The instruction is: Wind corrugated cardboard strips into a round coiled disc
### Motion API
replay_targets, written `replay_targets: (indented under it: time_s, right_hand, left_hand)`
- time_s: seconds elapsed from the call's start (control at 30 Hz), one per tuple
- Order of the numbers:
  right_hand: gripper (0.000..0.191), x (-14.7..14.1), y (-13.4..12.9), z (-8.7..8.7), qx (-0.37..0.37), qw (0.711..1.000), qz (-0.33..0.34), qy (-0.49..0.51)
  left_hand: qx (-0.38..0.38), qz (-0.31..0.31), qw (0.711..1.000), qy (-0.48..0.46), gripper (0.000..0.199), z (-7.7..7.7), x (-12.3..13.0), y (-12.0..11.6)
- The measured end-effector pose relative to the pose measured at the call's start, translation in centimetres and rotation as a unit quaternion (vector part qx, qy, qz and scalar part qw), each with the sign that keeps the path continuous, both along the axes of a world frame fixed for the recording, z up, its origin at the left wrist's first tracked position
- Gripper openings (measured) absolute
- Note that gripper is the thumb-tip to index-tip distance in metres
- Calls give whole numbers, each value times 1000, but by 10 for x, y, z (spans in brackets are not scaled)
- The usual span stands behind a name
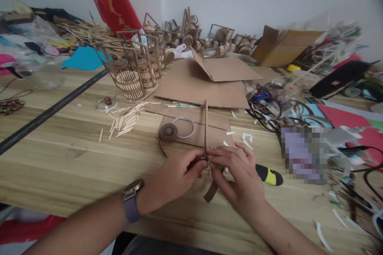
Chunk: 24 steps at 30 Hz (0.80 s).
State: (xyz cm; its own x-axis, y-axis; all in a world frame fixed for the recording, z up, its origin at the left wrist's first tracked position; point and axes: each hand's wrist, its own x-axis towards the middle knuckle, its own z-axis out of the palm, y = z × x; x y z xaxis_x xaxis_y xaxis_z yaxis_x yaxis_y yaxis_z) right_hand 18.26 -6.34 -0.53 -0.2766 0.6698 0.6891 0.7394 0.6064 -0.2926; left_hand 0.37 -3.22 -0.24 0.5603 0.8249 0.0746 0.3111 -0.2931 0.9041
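Observation:
My left hand (pixel 182 173), with a watch at its wrist, pinches a brown cardboard strip (pixel 206 127) near its lower end. From the right, my right hand (pixel 239 173) holds the same spot, its fingertips almost touching the left ones. The strip stands up away from me, and a short brown piece (pixel 211 192) hangs below the fingers. What lies between the fingertips is small and partly hidden. Beyond the left hand lie a coiled corrugated strip (pixel 168 132) and a white ring (pixel 193 127). A black and yellow tool handle (pixel 271 176) shows beside the right hand.
Small wooden sticks (pixel 127 121) lie to the left, before several little woven baskets (pixel 130 83). Cardboard sheets (pixel 191 81) cover the middle back. Black coils (pixel 266 107), coloured paper and white scraps lie on the right. A long dark bar (pixel 54 109) crosses the left.

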Motion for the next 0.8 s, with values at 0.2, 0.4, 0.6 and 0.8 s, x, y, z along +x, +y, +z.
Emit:
replay_targets:
  time_s: [0.2,0.4,0.6,0.8]
  right_hand:
    - [15,-3,-2,-1,-2,1000,-3,-3]
    - [15,0,-1,-1,-42,999,4,19]
    - [15,2,1,2,-60,997,10,46]
    - [14,-2,-1,3,-22,1000,16,8]
  left_hand:
    - [15,16,999,37,20,2,0,-3]
    - [-3,6,1000,22,21,1,-1,-3]
    - [-32,-15,999,4,22,1,-2,-1]
    - [-35,-14,999,25,25,-1,-3,1]
